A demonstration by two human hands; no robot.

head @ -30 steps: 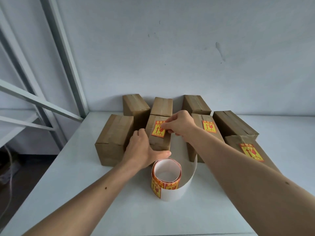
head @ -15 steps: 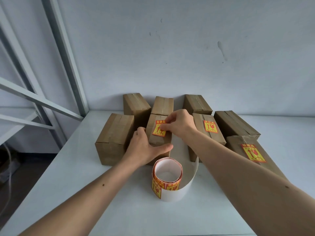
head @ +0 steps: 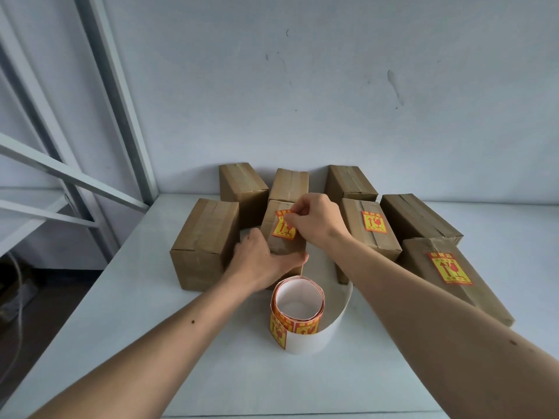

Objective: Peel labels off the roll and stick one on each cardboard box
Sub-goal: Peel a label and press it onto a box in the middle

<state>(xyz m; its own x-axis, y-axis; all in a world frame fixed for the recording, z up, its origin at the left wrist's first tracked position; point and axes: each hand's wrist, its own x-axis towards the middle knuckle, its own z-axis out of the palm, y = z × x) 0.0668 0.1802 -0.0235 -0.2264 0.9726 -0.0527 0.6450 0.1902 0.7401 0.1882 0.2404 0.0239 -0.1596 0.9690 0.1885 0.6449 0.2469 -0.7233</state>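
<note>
The right hand [head: 313,220] lies over the top of the middle cardboard box [head: 279,243], its curled fingers [head: 295,210] pressing the upper right part of a yellow-and-red label [head: 283,225] against the box top; whether the fingertips pinch the label's edge or only press it cannot be told. The left hand [head: 262,257] braces the same box at its near left corner, fingers along the left side and thumb stretched across the near face, gripping the box. Just in front of this box, on the white bench [head: 151,343], stands the label roll [head: 296,309], upright on its edge, with printed labels on its outer turns and a bare white strip of backing paper [head: 329,325] curving away to its right. An unlabelled box [head: 205,243] stands just left of the held one, and three more unlabelled boxes [head: 242,186] stand in a row against the grey wall [head: 332,101]. To the right, two labelled boxes [head: 370,228] each carry a sticker on top; a further unlabelled box [head: 417,217] lies between them, farther back. A metal frame [head: 99,86] rises at the left.
</note>
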